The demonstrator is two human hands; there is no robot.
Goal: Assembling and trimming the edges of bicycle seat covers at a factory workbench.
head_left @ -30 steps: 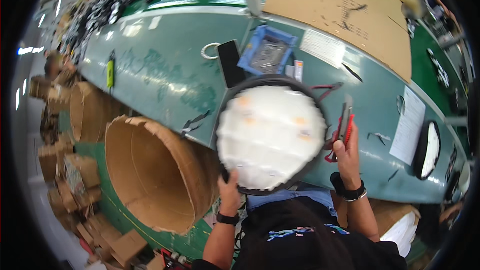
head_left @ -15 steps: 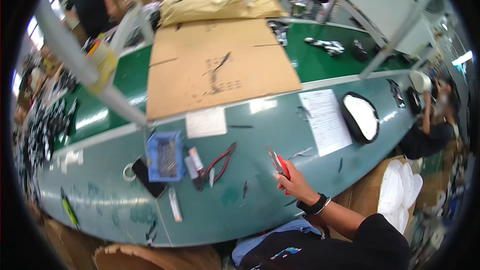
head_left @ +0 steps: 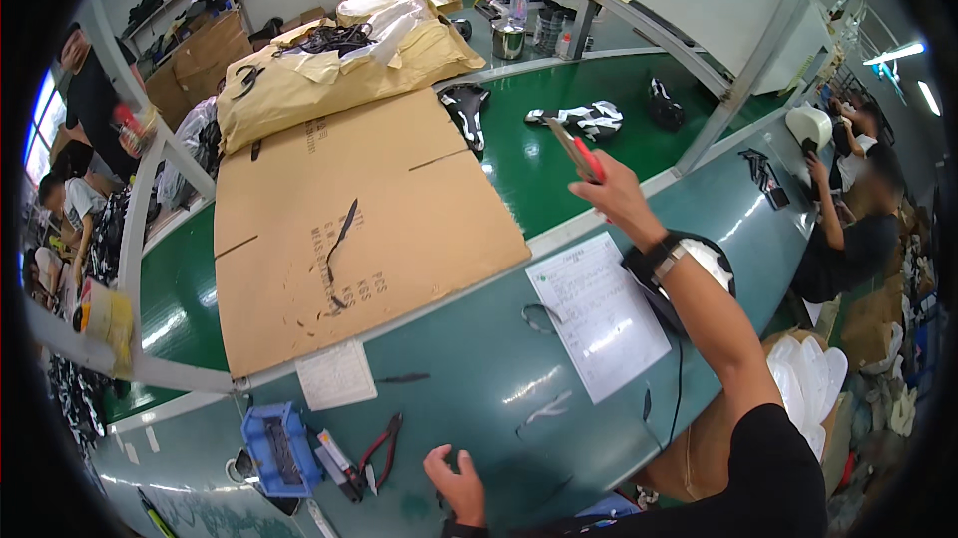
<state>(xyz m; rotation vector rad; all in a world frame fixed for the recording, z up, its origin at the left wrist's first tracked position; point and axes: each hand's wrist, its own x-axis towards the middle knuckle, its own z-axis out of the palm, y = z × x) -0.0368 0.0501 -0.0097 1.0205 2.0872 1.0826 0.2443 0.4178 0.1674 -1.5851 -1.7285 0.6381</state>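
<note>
My right hand (head_left: 614, 201) reaches forward over the far edge of the near bench, its fingers wrapped round a red and grey utility knife (head_left: 587, 161). The knife's narrow metal end points up and left, toward a black-and-white patterned bike saddle (head_left: 596, 120) on the green surface beyond; a gap shows between them. Low in the picture, my left hand (head_left: 457, 483) is held over the bench with thumb and fingers apart and nothing visible in it. Nearest to it are red-handled pliers (head_left: 381, 453). A printed sheet (head_left: 599, 318) lies below my right forearm.
A blue bin (head_left: 281, 450) of small parts stands at left. A large cardboard sheet (head_left: 349, 209) covers the middle, below a bulky tan sack (head_left: 339, 69). Metal posts (head_left: 763, 59) rise from the bench. A black padded piece with white lining (head_left: 711, 261) lies under my right arm. Co-workers sit around.
My right hand has moved forward and up with the knife, from above the near bench to its far edge. My left hand has come into view. The whole view has shifted and tilted.
</note>
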